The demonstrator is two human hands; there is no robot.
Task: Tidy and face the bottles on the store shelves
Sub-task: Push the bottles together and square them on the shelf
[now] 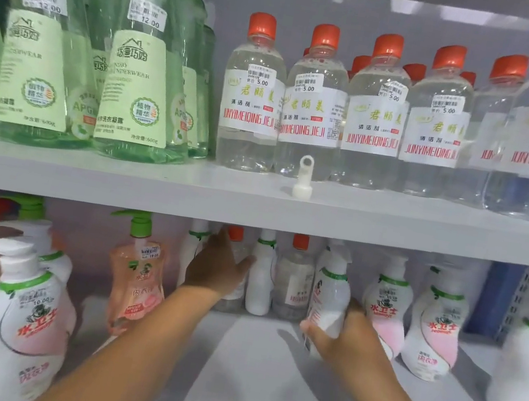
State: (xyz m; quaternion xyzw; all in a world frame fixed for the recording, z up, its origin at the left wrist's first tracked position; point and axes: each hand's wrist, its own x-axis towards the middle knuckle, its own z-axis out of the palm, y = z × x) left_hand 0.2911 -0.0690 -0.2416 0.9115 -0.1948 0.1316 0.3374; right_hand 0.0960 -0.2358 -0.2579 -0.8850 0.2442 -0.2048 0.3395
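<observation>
My right hand [343, 341] is curled round the lower body of a white pump bottle [329, 294] on the lower shelf [250, 371], thumb at its front, the bottle standing roughly upright with its green collar above my fingers. My left hand [216, 267] reaches further back with the fingers spread and fairly straight, laid against a clear red-capped bottle [235, 265] in the back row; I cannot tell whether the fingertips wrap behind it. Just right of that stand a plain white bottle [261, 279] and another clear bottle with a red cap [293, 281]. To the right of my right hand are more white-and-pink pump bottles [437, 325], labels mostly forward. To the left sits a peach-coloured pump bottle [136, 280], and nearer me a white pump bottle with a pink label [26, 318]. On the upper shelf [187, 195], a row of clear bottles with orange-red caps [313, 104] faces out (price stickers read 5.00), with tall green bottles [140, 59] at the left. A small white cap-like piece [304, 177] stands alone near that shelf's front edge.
</observation>
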